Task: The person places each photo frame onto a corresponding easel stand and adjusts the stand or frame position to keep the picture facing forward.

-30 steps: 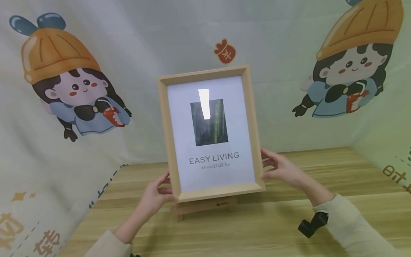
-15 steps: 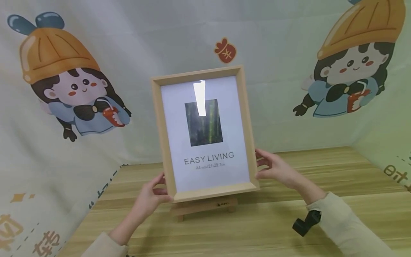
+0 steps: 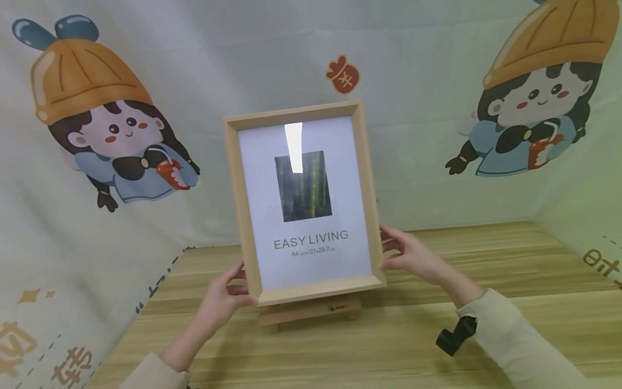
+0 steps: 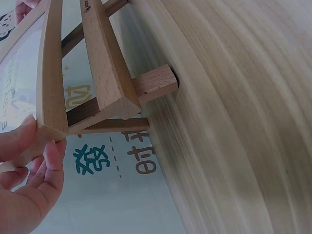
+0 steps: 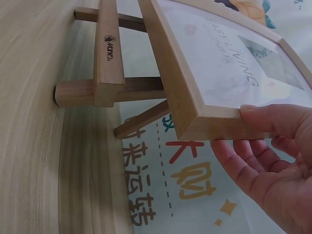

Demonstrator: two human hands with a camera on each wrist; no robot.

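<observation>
Well, nearest come two cream fabric sleeves, the left sleeve and the right sleeve, below and to either side of a rectangular pale wooden picture frame; their lower ends are cut off from sight. A small black angular device juts from the right cuff, below and right of the frame.

The left hand grips the frame near its lower left corner, and the right hand grips it low on the right side, thumbs on the front; the head view partly hides the fingers. Inside, a white printed sheet reads "EASY LIVING"; the smaller line is hard to make out, and a bright white glare covers part of the dark green picture.

Below the frame stands a brown wooden easel on a wood-grain tabletop. Its ledge and the frame's lower edge are apart; its upper part is hidden, so I can't tell whether they touch there.

Beyond the frame hangs a pale fabric backdrop, orange-capped cartoon figures printed on either side, the right-hand one cut off on top.
</observation>
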